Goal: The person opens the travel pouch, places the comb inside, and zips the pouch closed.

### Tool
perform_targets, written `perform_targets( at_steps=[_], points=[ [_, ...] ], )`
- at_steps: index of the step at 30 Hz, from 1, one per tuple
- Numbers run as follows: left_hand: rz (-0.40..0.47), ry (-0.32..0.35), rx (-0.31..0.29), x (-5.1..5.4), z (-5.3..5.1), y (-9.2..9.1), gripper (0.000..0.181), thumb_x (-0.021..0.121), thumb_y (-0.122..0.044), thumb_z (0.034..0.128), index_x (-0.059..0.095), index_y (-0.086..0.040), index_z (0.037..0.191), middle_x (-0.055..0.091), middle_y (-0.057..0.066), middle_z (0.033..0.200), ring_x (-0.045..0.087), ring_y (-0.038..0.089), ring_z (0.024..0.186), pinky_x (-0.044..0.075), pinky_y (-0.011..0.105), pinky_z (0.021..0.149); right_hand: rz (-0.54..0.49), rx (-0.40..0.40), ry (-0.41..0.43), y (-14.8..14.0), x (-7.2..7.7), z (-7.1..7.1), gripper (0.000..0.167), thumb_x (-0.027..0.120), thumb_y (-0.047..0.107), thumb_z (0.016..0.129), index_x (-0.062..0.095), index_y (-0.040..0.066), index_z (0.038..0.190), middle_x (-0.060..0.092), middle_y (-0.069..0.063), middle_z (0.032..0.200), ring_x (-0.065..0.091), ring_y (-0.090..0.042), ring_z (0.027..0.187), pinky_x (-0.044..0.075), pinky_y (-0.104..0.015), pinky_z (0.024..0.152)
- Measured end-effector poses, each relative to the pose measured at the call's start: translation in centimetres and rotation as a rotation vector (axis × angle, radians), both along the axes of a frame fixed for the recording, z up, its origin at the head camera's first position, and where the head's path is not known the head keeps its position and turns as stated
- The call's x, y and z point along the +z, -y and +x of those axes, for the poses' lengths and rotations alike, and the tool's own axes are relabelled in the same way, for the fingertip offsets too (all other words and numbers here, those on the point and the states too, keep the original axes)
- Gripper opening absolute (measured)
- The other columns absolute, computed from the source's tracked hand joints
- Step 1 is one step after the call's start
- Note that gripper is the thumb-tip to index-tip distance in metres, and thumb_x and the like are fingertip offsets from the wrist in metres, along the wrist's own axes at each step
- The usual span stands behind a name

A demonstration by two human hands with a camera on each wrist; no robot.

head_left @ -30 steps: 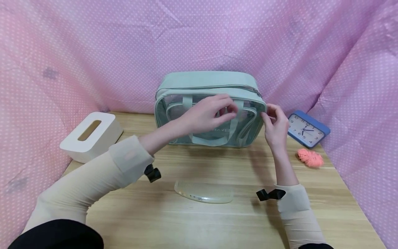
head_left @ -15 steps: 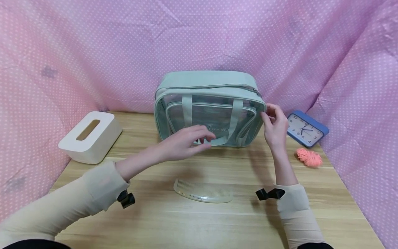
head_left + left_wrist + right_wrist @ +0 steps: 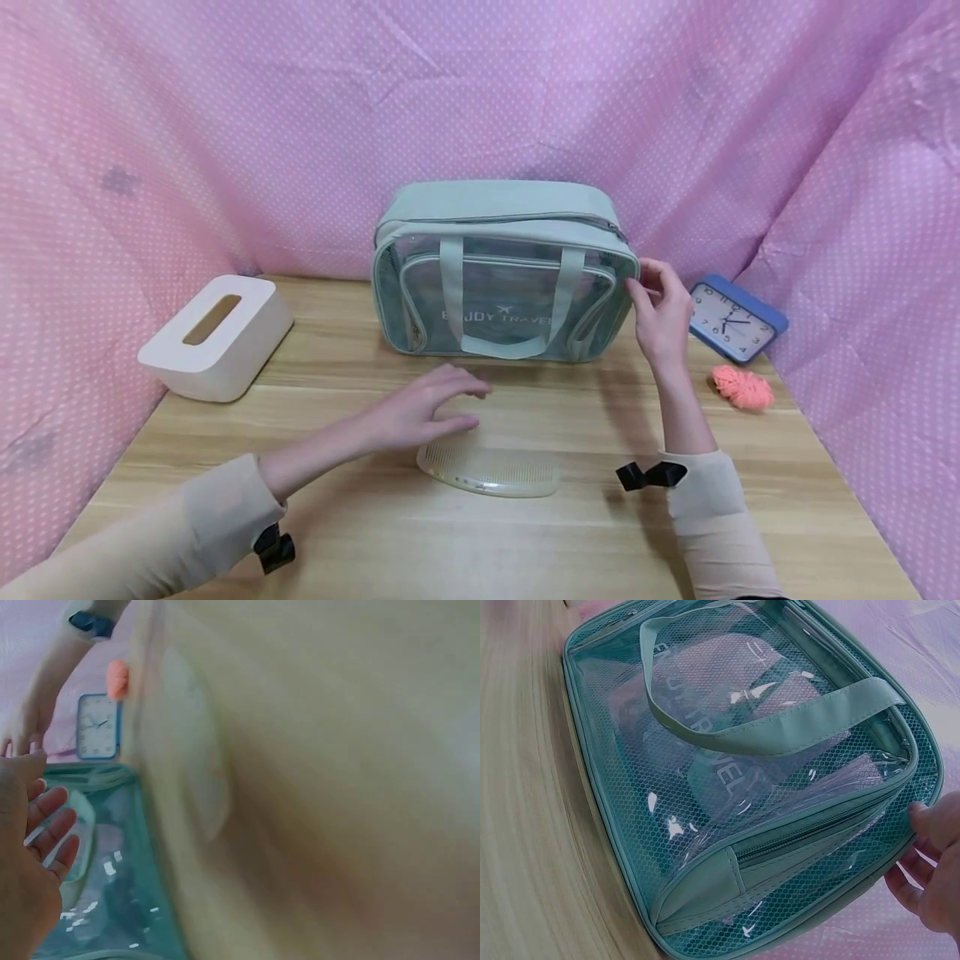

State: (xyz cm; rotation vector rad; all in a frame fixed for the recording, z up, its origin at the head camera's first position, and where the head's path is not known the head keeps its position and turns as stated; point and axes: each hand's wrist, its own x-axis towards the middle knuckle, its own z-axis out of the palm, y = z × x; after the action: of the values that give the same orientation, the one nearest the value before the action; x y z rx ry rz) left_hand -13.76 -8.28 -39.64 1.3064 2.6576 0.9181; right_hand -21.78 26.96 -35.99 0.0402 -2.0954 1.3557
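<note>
A mint-green, boxy travel bag with clear plastic panels (image 3: 506, 292) is stood upright at 12 o'clock on the pale wooden tabletop (image 3: 555, 550). Its right edge is pinched between thumb and fingers by the right hand (image 3: 663, 321). The left hand (image 3: 416, 414) is held low, thumb and fingers spread apart, nothing gripped, at 10 o'clock of a cream, half-moon, translucent comb (image 3: 491, 477); contact cannot be told. Progress, as judged: bag placed and braced; comb, lying outside it near table centre, not yet taken up. Zip slider (image 3: 616, 228) is seen at the bag's 2 o'clock corner; how far the top is parted cannot be told. A blue-framed, rectangular clock (image 3: 737, 321) and coral yarn bundle (image 3: 742, 387) are left untouched towards 2 o'clock.
</note>
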Motion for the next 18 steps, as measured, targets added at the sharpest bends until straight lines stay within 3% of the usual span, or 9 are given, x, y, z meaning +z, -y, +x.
perform_targets(
  at_steps=[3, 7, 18],
  points=[
    [-0.050, 0.023, -0.013, -1.6, 0.8, 0.2, 0.051, 0.072, -0.034, 0.0963, 0.059, -0.018, 0.143, 0.063, -0.002, 0.143, 0.053, 0.022, 0.139, 0.039, 0.048, 0.120, -0.001, 0.004, -0.006, 0.0, -0.2, -0.1, 0.023, 0.064, 0.007, 0.100, 0.068, 0.003, 0.123, 0.069, -0.011, 0.112, 0.062, 0.002, 0.098, 0.052, -0.015, 0.088],
    [-0.103, 0.034, -0.019, -3.1, 1.6, 0.4, 0.061, 0.076, -0.040, 0.0926, 0.055, -0.020, 0.147, 0.060, 0.000, 0.145, 0.051, 0.024, 0.141, 0.039, 0.049, 0.119, -0.004, 0.011, -0.021, 0.0, -0.3, -0.3, 0.023, 0.064, 0.007, 0.100, 0.068, 0.003, 0.123, 0.068, -0.011, 0.112, 0.062, 0.001, 0.098, 0.052, -0.014, 0.088],
    [-0.204, 0.084, 0.004, -5.2, 2.6, -0.2, 0.083, 0.085, -0.045, 0.0803, 0.051, -0.020, 0.151, 0.057, -0.003, 0.142, 0.048, 0.019, 0.137, 0.041, 0.044, 0.116, -0.002, 0.002, -0.014, -0.1, -0.3, -0.1, 0.023, 0.064, 0.008, 0.101, 0.068, 0.004, 0.123, 0.068, -0.007, 0.110, 0.062, -0.002, 0.099, 0.052, -0.014, 0.087]
  ],
)
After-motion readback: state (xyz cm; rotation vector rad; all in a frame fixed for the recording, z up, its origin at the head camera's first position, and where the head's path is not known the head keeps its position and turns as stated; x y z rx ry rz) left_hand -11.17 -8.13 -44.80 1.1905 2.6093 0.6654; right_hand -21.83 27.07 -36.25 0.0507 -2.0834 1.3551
